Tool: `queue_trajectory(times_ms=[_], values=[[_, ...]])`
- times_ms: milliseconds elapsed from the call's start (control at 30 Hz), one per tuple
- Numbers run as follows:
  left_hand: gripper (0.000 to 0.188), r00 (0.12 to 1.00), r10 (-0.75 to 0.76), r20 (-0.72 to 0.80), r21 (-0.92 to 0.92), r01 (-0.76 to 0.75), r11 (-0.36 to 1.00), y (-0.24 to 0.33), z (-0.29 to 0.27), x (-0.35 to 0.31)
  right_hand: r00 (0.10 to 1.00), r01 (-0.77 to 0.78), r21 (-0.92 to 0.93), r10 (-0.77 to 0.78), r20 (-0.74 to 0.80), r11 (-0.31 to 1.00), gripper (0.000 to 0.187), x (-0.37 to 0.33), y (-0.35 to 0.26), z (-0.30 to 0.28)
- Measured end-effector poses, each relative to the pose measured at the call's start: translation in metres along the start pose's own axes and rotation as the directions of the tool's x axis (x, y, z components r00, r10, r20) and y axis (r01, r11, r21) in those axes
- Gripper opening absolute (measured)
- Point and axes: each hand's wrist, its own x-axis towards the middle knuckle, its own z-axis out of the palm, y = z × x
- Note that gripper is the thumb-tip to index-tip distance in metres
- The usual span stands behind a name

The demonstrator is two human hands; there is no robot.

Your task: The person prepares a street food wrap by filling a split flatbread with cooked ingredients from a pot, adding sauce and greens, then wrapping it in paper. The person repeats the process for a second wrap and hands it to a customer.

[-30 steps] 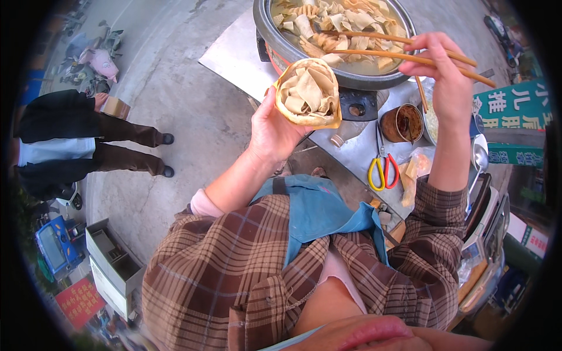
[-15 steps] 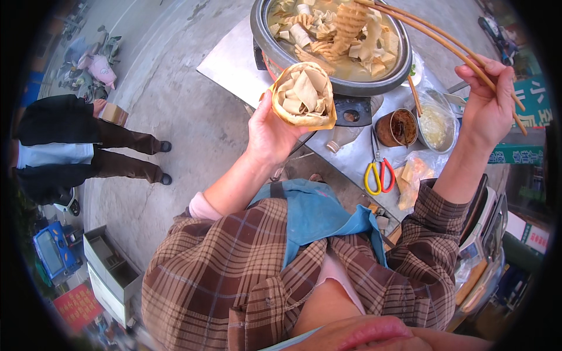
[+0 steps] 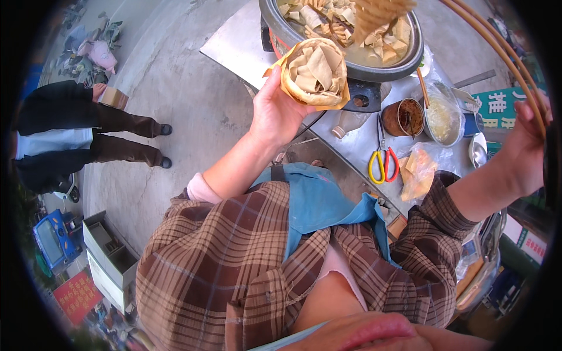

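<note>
My left hand (image 3: pixel 274 114) holds a round flatbread (image 3: pixel 301 92) in yellowish paper, its open top stuffed with folded beige tofu sheets (image 3: pixel 319 67). It is just on the near side of a dark-rimmed pot (image 3: pixel 374 74) full of broth and tofu pieces. At the right edge my right hand (image 3: pixel 527 149) is closed round a pair of long wooden chopsticks (image 3: pixel 497 44), raised so that their tips run out of view at the top. A ridged tofu piece (image 3: pixel 380 16) hangs over the pot, partly cut off; what grips it is out of view.
On the metal table stand a tin of dark red sauce (image 3: pixel 404 119), a plastic-lined bowl of pale mince (image 3: pixel 443 121) and a clear bottle (image 3: pixel 350 124). Yellow-and-red-handled scissors (image 3: pixel 383 165) lie near a plastic bag (image 3: pixel 418 169). A person (image 3: pixel 58 117) with a box stands at left.
My right hand has moved rightward and nearer with the chopsticks, and the ridged tofu piece is higher over the pot. The filled flatbread has shifted slightly farther away and right.
</note>
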Motion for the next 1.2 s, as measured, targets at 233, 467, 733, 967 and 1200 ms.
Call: queue_trajectory(times_ms=[233,467,733,967,1200], values=[[0.059,1.0,0.022,-0.01,0.066,-0.021,0.998,0.005,0.01,-0.003,0.964,-0.163,-0.17,0.193,0.181,0.972,0.036,-0.014,0.03,0.026],[0.058,0.999,0.049,-0.019,0.128,-0.046,0.991,0.003,0.016,-0.007,0.936,-0.317,-0.199,0.34,0.089,0.927,0.026,-0.027,0.051,0.042],[0.06,0.997,-0.038,-0.071,0.033,0.041,0.999,-0.002,0.007,-0.002,0.929,-0.288,-0.45,0.361,0.082,0.845,0.026,-0.018,0.043,0.05],[0.062,0.995,-0.075,-0.061,-0.052,0.072,0.996,0.002,0.003,-0.005,0.922,-0.294,-0.236,0.34,0.185,0.926,0.03,-0.02,0.011,0.03],[0.067,0.989,-0.131,0.061,-0.041,0.134,0.99,0.002,0.011,-0.018,0.941,-0.305,-0.226,0.33,0.08,0.925,0.028,-0.052,0.024,0.03]])
